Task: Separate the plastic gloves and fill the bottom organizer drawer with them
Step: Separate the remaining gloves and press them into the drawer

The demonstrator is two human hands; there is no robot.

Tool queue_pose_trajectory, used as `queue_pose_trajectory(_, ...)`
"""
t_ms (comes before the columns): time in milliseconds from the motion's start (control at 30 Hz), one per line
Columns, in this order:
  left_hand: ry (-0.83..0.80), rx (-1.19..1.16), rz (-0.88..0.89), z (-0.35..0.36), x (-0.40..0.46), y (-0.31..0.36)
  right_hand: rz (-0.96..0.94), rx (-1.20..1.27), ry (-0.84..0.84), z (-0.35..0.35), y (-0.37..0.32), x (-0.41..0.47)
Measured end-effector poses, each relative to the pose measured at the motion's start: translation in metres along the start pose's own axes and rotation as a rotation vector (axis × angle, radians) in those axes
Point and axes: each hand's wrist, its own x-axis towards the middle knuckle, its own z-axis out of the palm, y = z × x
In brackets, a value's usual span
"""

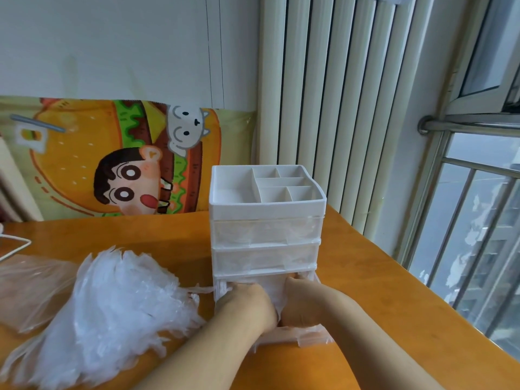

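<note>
At far left a flat clear plastic bag was seen lying on the orange worktop, cut off by the frame edge. Beside it, one big loose heap of plastic gloves was spread out, too crumpled and see-through to be counted; a strand of it was touching the drawer's left wall. Next over, the left hand was pushed down into the pulled-out bottom drawer, fingers curled over the plastic film inside, though the fingertips were hidden and a true grasp could not be told. Right beside it, the right hand was likewise sunk into that drawer, knuckles up, pressed on the same film; its hold could not be made out either. Two hands, then, touching side by side. Above them the white organizer was stood upright: three drawers counted, the upper two closed, and an open tray on top divided into six compartments. The drawer's front was largely covered by the forearms. At right, window bars were noted.
</note>
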Motion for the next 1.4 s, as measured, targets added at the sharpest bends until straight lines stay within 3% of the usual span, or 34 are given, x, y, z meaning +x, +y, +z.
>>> queue_pose_trajectory(333,-0.083,0.155,0.132,-0.017,-0.006,-0.002,-0.095,-0.005,0.09,0.002,0.002,-0.008)
queue_pose_trajectory(467,0.002,0.112,0.167,-0.025,-0.026,-0.009,-0.149,0.056,0.16,-0.005,0.006,-0.031)
queue_pose_trajectory(600,0.253,0.047,0.237,-0.032,-0.063,-0.018,-0.195,0.041,0.3,-0.008,0.01,-0.052)
queue_pose_trajectory(700,0.27,0.006,0.316,-0.024,-0.076,-0.03,-0.14,0.009,0.368,-0.007,0.005,-0.06)
queue_pose_trajectory(833,0.168,0.102,0.415,-0.015,-0.079,-0.047,-0.078,-0.037,0.312,-0.002,-0.002,-0.057)
queue_pose_trajectory(1000,0.323,0.068,0.524,-0.009,-0.08,-0.062,-0.029,-0.14,0.202,-0.004,-0.014,-0.055)
queue_pose_trajectory(1067,0.386,0.041,0.582,-0.006,-0.08,-0.071,-0.036,-0.157,0.302,-0.003,-0.021,-0.057)
queue_pose_trajectory(1167,0.5,0.048,0.643,0.005,-0.072,-0.089,-0.222,-0.101,0.491,0.006,-0.042,-0.052)
queue_pose_trajectory(1267,0.523,0.058,0.646,0.029,-0.056,-0.102,-0.365,0.05,0.363,0.013,-0.069,-0.044)
queue_pose_trajectory(1400,0.58,0.096,0.676,0.048,-0.044,-0.101,-0.361,0.064,0.23,0.01,-0.077,-0.033)
